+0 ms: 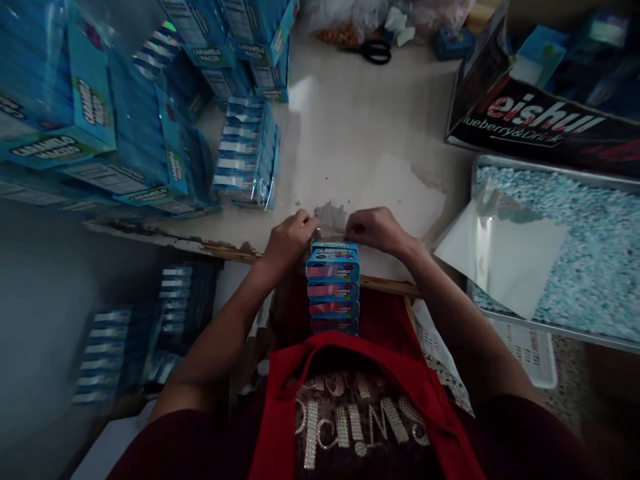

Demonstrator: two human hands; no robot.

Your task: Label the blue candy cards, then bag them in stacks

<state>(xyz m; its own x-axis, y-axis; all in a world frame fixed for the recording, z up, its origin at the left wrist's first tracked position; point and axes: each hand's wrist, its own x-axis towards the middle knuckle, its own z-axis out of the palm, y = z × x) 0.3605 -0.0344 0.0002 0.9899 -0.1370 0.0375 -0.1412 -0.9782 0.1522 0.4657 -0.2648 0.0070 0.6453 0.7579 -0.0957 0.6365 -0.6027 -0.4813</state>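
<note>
A row of small blue candy boxes (333, 291) lies between my forearms, reaching from the table's front edge back towards my red apron. Clear plastic wrap (332, 219) sticks out past the far end of the row. My left hand (294, 235) pinches the left side of this wrap, its fingers closed. On the opposite side my right hand (376, 229) has its fingers curled together at the wrap's right edge. The fingertips of both hands are partly hidden, and the wrap between them looks crumpled.
Wrapped candy-box packs (245, 153) and larger blue cartons (55, 100) are stacked at left. Black scissors (375, 51) lie at the back. To the right are a black printed carton (540, 127) and a metal tray (555, 325) of blue-white pieces with a white sheet (515, 257).
</note>
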